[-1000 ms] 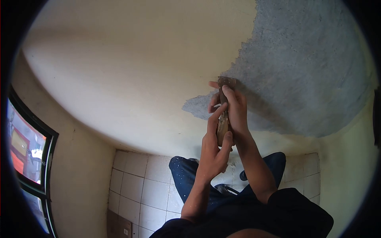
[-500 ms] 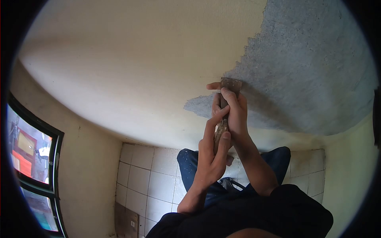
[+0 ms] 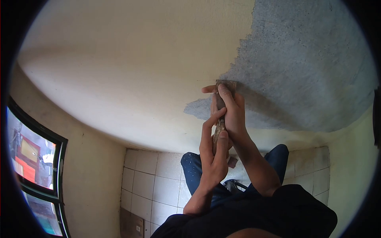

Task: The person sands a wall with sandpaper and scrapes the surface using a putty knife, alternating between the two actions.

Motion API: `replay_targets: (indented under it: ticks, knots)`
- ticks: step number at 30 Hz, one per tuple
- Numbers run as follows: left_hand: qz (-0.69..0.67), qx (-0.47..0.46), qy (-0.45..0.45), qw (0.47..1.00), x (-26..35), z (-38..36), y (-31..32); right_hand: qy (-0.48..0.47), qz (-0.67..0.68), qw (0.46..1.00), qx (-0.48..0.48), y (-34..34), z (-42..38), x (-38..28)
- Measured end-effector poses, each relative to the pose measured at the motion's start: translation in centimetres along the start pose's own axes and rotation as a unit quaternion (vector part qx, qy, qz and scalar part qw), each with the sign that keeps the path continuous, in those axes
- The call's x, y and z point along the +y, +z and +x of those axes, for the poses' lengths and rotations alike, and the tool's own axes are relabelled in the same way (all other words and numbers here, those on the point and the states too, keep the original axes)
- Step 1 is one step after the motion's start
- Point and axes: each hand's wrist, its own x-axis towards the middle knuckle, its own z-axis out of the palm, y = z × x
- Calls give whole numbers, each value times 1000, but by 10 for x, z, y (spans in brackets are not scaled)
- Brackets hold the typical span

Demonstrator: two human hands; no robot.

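Scraper [image 3: 224, 88]: held in both hands, blade uppermost, its metal edge set against the wall where the cream paint [image 3: 131, 71] meets the bare grey plaster [image 3: 301, 67]. Handle wooden, worn, mostly covered by the grip.

Right hand [image 3: 232, 115]: closed around the upper handle, forefinger laid along the back of the blade, thumb out to the left of it.

Left hand [image 3: 213, 152]: closed on the lower handle from beneath, thumb up the near side, forefinger stretched upward to touch the right hand.

Wall: cream coat intact to the left and above; grey stripped area to the right, with a ragged border and a tongue of grey running leftward just below the blade.

Person: dark sleeves and top at the lower edge of view, blue trousers [image 3: 194, 172] flecked with pale specks.

Floor: pale square tiles [image 3: 151, 182]. A small brownish piece [image 3: 232, 161] lies on the tiles near the legs; what it is cannot be told.

Window [image 3: 35, 166]: dark-framed, lower left, in the adjoining wall.

Containers: a brown cardboard box [image 3: 133, 227] at the wall's foot, bottom edge of view; contents hidden
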Motion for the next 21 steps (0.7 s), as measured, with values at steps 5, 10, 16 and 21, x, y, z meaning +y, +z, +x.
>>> replay_targets:
  ticks: [5,10,16,21]
  knots:
    - [-8,24,37,999,-3,0,7,3,-24,999,-27,-3,4,-4]
    - [-29,50,26,998,-8,-1,5,16,-37,999,3,7,3,-7]
    - [-57,93,19,994,-9,0,7,-4,-84,996,-19,5,8,1]
    - [-44,124,24,991,-9,1,-3,12,-33,996,-83,25,12,19]
